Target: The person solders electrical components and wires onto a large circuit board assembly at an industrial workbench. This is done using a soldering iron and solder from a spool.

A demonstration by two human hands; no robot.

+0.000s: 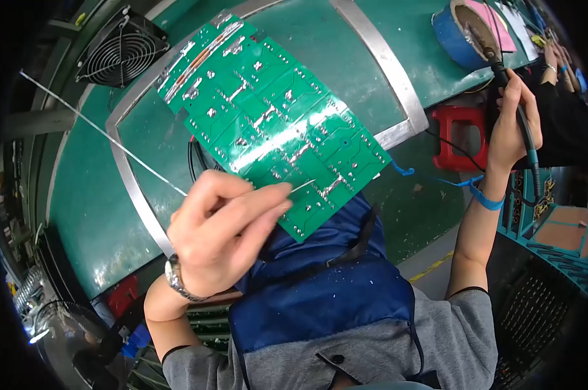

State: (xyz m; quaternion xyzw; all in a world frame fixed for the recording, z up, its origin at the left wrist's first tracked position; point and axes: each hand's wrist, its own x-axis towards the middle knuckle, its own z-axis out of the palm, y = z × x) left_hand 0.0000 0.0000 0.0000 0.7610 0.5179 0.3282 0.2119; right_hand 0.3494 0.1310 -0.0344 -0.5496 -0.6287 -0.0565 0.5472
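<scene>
Head view: your left hand [219,231] pinches the solder wire [105,133] w/ thumb and fingers closed on it, tip resting on the green circuit board [274,123], which lies tilted on the green bench [92,214] inside the metal frame [388,62]. Your right hand [512,127] is clenched round the soldering iron [502,71], well away from the board – near the blue tape roll [456,29]. Keep the wire tip steady on one joint – bring the iron to it, not the reverse.
</scene>
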